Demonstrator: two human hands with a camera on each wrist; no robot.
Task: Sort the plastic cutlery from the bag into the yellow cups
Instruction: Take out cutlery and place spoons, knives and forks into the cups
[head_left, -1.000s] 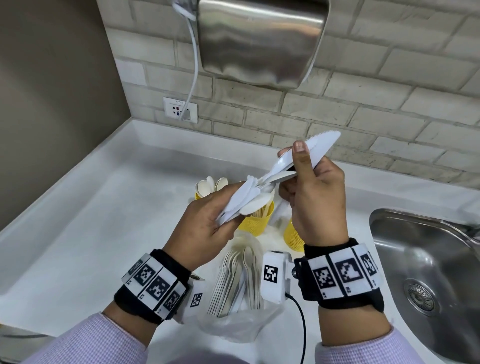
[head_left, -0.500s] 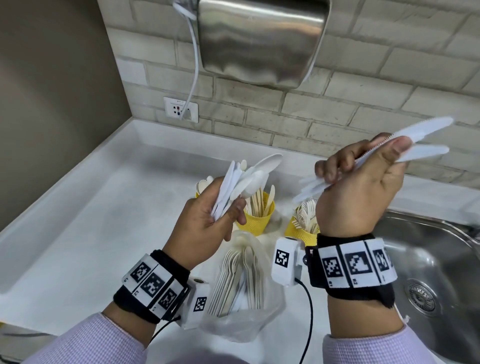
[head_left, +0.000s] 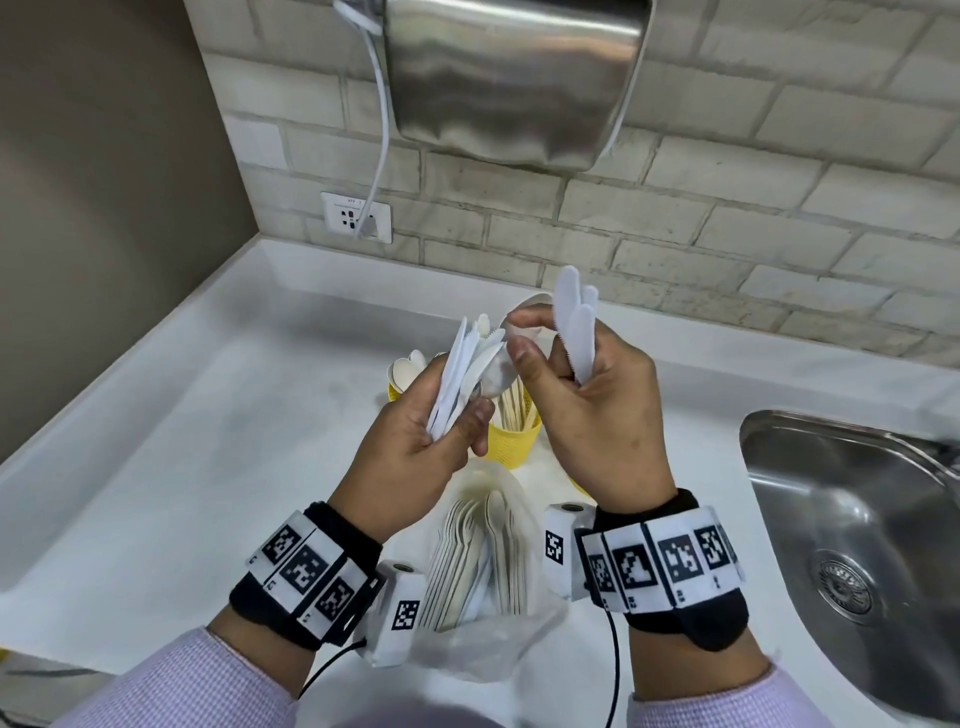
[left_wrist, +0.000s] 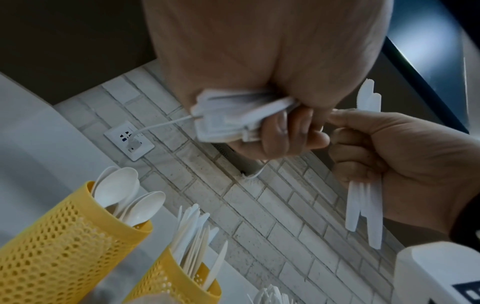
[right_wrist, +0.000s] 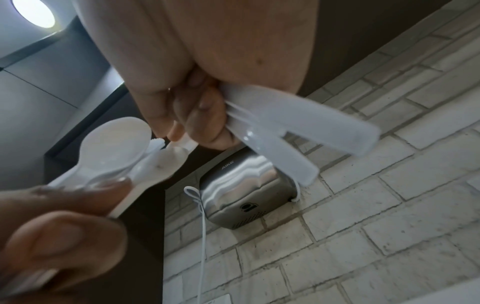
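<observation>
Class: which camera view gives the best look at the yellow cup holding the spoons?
The left wrist view: the spoon cup fills the lower left, mesh wall and spoon bowls plain. In the head view it peeks out behind the left hand. The right wrist view misses it.

I count two of my bare hands, my left hand and my right hand, each holding white plastic cutlery. In my right there are three white plastic knives; in my left a mixed bunch of white plastic pieces, too overlapped to count. Three yellow perforated plastic cups show from my left wrist, the third only by its forks. One clear plastic bag lies on the counter, one steel sink, one steel hand dryer, one white wall socket
</observation>
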